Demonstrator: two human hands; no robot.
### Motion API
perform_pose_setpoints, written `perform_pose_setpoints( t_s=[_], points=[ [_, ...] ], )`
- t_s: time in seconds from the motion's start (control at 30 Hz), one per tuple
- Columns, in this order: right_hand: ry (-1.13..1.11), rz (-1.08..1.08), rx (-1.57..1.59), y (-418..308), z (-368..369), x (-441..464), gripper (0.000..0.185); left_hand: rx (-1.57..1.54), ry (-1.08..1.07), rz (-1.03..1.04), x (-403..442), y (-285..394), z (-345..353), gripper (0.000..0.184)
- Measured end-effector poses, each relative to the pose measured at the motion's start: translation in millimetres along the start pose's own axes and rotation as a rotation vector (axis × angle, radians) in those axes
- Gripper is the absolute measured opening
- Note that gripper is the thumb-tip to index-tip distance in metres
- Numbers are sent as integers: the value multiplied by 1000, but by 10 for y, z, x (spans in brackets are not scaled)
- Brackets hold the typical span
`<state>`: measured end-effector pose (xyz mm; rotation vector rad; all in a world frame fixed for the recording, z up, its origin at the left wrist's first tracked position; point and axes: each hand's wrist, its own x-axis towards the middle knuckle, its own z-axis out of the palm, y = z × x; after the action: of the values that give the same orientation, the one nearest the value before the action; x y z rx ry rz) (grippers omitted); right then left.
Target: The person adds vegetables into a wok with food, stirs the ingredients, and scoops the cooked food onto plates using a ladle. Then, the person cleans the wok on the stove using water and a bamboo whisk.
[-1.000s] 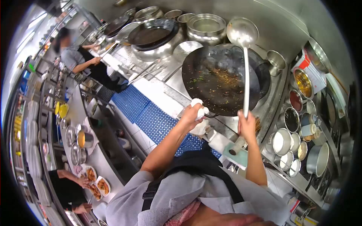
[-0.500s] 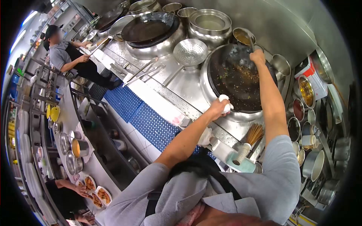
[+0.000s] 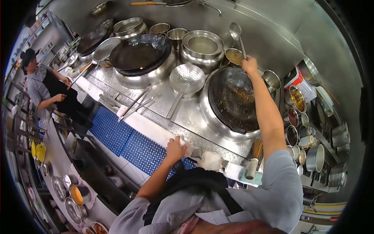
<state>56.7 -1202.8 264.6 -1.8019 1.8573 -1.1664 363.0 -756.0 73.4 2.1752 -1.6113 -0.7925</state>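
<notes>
My right hand (image 3: 250,66) is closed around the handle of a metal ladle (image 3: 235,32), its bowl raised above the back rim of the dark wok (image 3: 224,103). Bits of food are scattered inside the wok, which sits on a round steel burner. A small metal pot (image 3: 233,56) of yellowish liquid stands just behind my right hand. At the counter's front edge, my left hand (image 3: 176,149) is closed on a white cloth (image 3: 187,148); its fingers partly hide the cloth. A second, crumpled white cloth (image 3: 210,160) lies to the right of it.
A perforated strainer (image 3: 187,79) rests left of the wok, near long metal tools (image 3: 137,105). Further left is another wok (image 3: 136,54). A bamboo brush (image 3: 255,158) stands at the front right, with sauce pots (image 3: 292,134) beyond. A co-worker (image 3: 48,85) stands far left.
My left hand has moved from the wok's rim to the counter edge, with the white cloth. The ladle has risen out of the small pot area, its bowl now up. The view has shifted.
</notes>
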Motion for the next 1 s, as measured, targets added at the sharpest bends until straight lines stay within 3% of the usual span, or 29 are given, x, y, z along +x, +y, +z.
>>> perform_pose_setpoints(
  t_s=[0.07,0.17,0.27,0.33,0.4,0.43,0.47,0.57,0.63,0.77,0.87,0.97,1.0],
  points=[
    [26,-89,55,-127,147,153,53,31,17,-15,-8,12,-40,56],
    [109,-456,-191,-329,327,196,57,9,6,-20,-58,-57,-62,53],
    [-219,-33,163,-854,112,-343,56,-24,27,-12,-25,-63,-33,52],
    [-181,-136,74,-442,374,-226,46,-29,49,32,-33,-78,-31,52],
    [-312,2,77,-566,466,-379,36,-49,57,38,-15,-100,-36,51],
    [-292,-87,34,-285,758,-254,31,-63,67,31,-4,-120,-10,52],
    [-375,31,45,-333,828,-319,27,-78,82,23,13,-133,6,52],
    [-457,408,688,-472,922,-494,14,-94,114,-9,-17,-103,25,56],
    [-487,633,1067,-430,888,-513,10,-7,281,28,-116,-45,35,62],
    [-523,619,1436,-224,498,-763,8,-11,414,70,-407,251,-222,74],
    [-560,584,1417,-189,-142,-1021,9,-122,515,263,-465,242,-160,61],
    [-511,569,1335,-145,-916,-1489,16,-354,370,445,-537,838,-387,33],
    [-545,546,1306,-87,-1148,-1652,11,-408,315,512,-525,1032,-399,26]
  ],
)
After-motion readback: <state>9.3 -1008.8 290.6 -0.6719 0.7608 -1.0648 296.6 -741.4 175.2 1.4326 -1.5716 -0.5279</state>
